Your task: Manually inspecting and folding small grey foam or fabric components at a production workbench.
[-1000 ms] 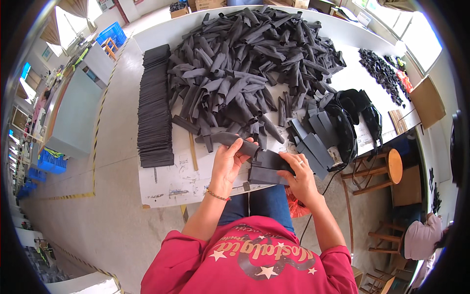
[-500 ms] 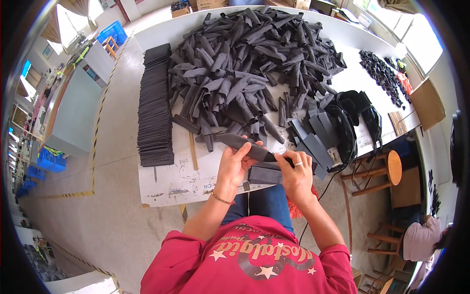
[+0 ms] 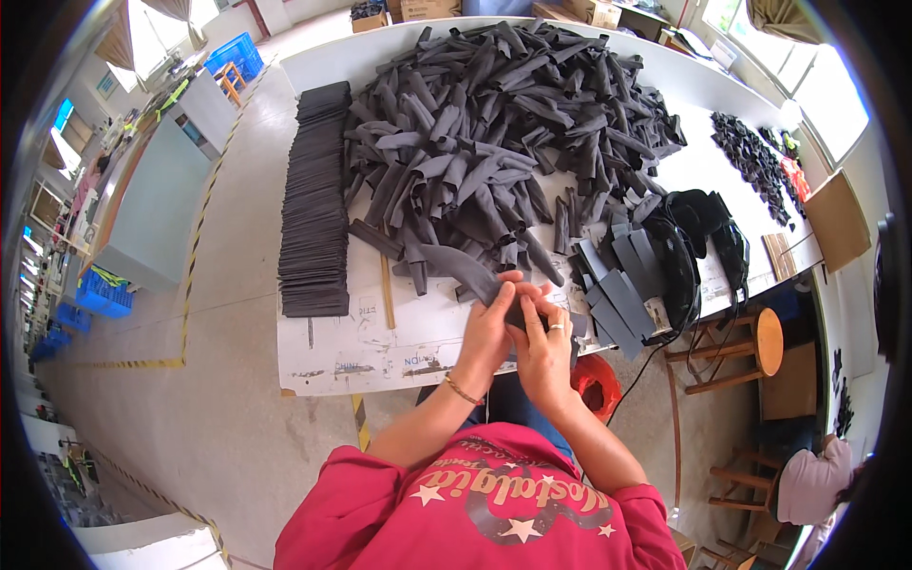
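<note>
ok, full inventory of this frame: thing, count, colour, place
held strip: one, dark grey, in both hands at table's near edge
loose strips: big heap, too many to count, dark grey, table centre
flat stack: one long row, dark grey, table's left side
flat pieces: several, grey, right of the hands
black items: a few, black, right of the flat pieces
table: one, white
stool: one, wooden, right of table
crate: one, blue, far left floor
left hand: on held strip, bracelet at wrist
right hand: on held strip, ring

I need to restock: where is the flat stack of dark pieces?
In the head view, the flat stack runs along the table's left edge, beside the loose pile.
</note>
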Tool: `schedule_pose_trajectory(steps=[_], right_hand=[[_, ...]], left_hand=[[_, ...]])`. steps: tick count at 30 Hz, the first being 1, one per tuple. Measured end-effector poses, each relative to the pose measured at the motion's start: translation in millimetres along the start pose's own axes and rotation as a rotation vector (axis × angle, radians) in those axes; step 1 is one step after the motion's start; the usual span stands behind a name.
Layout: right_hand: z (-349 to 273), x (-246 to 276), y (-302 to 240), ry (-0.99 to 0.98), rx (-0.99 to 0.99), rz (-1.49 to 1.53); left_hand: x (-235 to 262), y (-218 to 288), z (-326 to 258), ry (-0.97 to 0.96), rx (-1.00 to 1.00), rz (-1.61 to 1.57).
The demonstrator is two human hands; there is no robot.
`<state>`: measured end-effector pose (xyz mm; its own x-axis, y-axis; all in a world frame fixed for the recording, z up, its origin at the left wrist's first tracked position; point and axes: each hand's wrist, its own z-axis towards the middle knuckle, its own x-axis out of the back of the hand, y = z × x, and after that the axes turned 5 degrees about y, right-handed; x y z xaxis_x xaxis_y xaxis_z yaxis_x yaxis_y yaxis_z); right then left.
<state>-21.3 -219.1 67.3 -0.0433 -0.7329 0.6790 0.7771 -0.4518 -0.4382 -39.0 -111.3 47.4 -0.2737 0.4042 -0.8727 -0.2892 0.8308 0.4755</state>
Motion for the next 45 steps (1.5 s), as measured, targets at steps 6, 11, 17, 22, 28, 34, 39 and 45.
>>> schedule_pose_trajectory(steps=[6,11,17,22,28,34,39,45], right_hand=[[10,3,-10,-0.068,-0.082,0.097],[-1,5,7,-0.047,0.01,0.212],[14,0,8,-0.105,0.066,0.27],[0,22,18,-0.192,0.044,0.138],[0,18,23,-0.163,0.106,0.265],[11,6,19,-0.127,0.17,0.316],[15,6,11,-0.179,0.101,0.339],[12,17,20,-0.3,0.072,0.282]], left_hand=[[4,10,0,0.089,-0.079,0.08],[0,9,1,0.057,-0.086,0.089],[4,2,-2,0.051,-0.06,0.068],[9,17,0,0.155,-0.093,0.032],[5,10,-4,0.124,-0.081,-0.037],[9,-3,-9,0.084,-0.044,-0.104],[16,-3,-8,0.107,-0.098,-0.081],[11,7,-7,0.203,-0.029,-0.097]])
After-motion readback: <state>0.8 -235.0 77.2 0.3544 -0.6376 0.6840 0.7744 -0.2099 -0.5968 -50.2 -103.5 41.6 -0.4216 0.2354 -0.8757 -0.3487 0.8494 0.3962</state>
